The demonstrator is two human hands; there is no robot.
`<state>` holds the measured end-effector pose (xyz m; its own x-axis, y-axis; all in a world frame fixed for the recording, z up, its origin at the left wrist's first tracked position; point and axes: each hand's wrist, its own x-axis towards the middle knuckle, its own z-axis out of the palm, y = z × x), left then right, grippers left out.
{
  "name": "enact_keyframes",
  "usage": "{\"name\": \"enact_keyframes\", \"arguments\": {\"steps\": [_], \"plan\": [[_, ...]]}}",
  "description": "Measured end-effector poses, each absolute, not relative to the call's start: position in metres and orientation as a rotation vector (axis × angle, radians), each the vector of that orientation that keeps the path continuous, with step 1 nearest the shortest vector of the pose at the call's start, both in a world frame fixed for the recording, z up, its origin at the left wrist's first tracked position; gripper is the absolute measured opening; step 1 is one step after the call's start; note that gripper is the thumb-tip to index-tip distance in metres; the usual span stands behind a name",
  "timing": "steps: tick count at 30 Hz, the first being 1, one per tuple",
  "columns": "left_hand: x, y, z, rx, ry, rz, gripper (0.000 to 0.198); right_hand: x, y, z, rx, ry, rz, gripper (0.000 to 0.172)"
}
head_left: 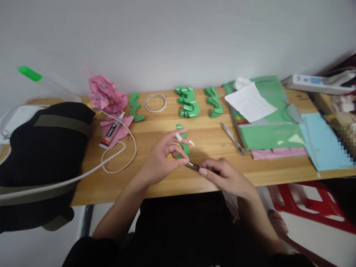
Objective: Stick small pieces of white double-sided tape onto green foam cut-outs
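Note:
My left hand (162, 157) pinches a green wavy foam piece (184, 147) that lies on the wooden table (172, 181), with small white tape strips stuck to my fingers. Just to the right, my right hand (224, 174) is closed round dark tweezers (194, 167), whose tip touches a white strip at the lower end of the foam piece.
Stacks of green foam shapes (189, 102) and a tape ring (155, 102) sit at the back. Pink foam pieces (104, 92), a glue tube (112, 130), a white cable (119, 155) and a black bag (41, 155) are left. Scissors (232, 138) and coloured sheets (267, 118) lie right.

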<state>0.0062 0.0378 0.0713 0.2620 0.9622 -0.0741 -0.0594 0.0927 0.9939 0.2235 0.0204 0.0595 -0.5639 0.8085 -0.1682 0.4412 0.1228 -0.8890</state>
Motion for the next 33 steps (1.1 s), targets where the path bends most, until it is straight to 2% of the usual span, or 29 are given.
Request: {"name": "enact_keyframes", "arguments": {"steps": [6,14,18,21,23,29,33], "plan": [[-0.005,0.039,0.06,1.543,1.051,0.912,0.06,0.219,0.036,0.063,-1.173,-2.156,1.523,0.045],[-0.003,0.023,0.039,1.777,1.094,1.149,0.069,0.222,0.035,0.06,-1.296,-2.171,1.497,0.051],[-0.003,0.02,0.037,1.486,1.173,1.2,0.069,0.227,0.032,0.051,-1.354,-2.072,1.511,0.045],[-0.003,0.02,0.035,1.078,1.127,1.135,0.063,0.22,0.028,0.044,-1.384,-1.689,1.49,0.033],[-0.002,0.02,0.033,0.927,1.056,1.097,0.059,0.21,0.026,0.039,-1.427,-1.444,1.463,0.032],[0.001,0.017,0.029,0.839,1.042,1.107,0.058,0.184,0.023,0.028,-1.443,-1.184,1.496,0.023],[0.002,0.017,0.03,0.844,1.076,1.097,0.058,0.181,0.025,0.025,-1.445,-1.143,1.509,0.024]]}}
